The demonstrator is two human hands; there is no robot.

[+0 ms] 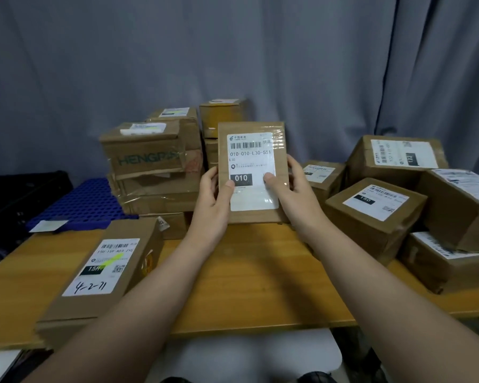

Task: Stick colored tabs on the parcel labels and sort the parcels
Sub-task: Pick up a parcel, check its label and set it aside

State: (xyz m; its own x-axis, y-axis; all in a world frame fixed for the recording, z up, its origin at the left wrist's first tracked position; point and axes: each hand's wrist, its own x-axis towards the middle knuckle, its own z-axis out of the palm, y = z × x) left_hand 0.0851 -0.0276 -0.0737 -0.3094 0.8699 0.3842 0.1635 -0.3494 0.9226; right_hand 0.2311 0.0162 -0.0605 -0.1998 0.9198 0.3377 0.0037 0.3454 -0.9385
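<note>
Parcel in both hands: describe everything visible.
The flat brown cardboard parcel is held upright over the wooden table, face to camera. Its white shipping label carries a barcode, "010-010-L30-551" and a black "010" block; clear tape crosses the top right. Left hand and right hand grip its side edges, thumbs on the label. No coloured tab shows.

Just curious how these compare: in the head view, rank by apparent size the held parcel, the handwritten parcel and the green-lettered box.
1. handwritten parcel, largest, but nearest the camera, so its true size is unsure.
2. held parcel.
3. green-lettered box, smallest, and farthest back.
</note>
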